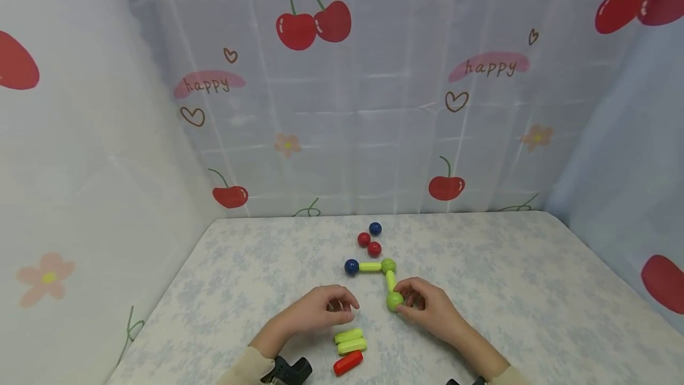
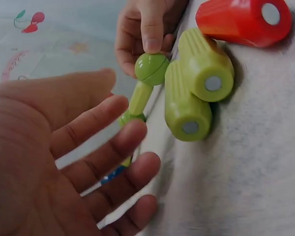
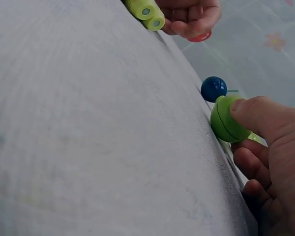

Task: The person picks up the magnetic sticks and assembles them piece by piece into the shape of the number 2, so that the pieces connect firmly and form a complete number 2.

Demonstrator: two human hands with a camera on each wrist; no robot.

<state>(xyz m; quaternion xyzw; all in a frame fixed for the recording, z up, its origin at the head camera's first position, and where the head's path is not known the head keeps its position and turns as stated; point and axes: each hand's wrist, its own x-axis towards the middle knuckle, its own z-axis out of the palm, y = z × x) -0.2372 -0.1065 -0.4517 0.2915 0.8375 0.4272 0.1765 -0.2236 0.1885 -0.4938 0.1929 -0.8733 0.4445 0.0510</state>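
My right hand (image 1: 430, 311) pinches a green ball (image 1: 394, 300) between thumb and fingers. A yellow-green rod (image 1: 391, 281) links that ball to a second green ball (image 1: 388, 265). From there another yellow-green rod (image 1: 370, 267) runs left to a blue ball (image 1: 351, 267), making a bent chain on the table. My left hand (image 1: 320, 309) hovers left of the chain, fingers loosely bent and holding nothing. Close by lie two yellow-green rods (image 1: 351, 346) side by side and a red rod (image 1: 348, 363); in the left wrist view, the red rod (image 2: 243, 22) shows a silvery end disc.
Beyond the chain sit two red balls (image 1: 374, 249) and another blue ball (image 1: 375, 229). A pale patterned cloth covers the table (image 1: 256, 266). Curtains (image 1: 374, 135) printed with cherries hang behind and at both sides.
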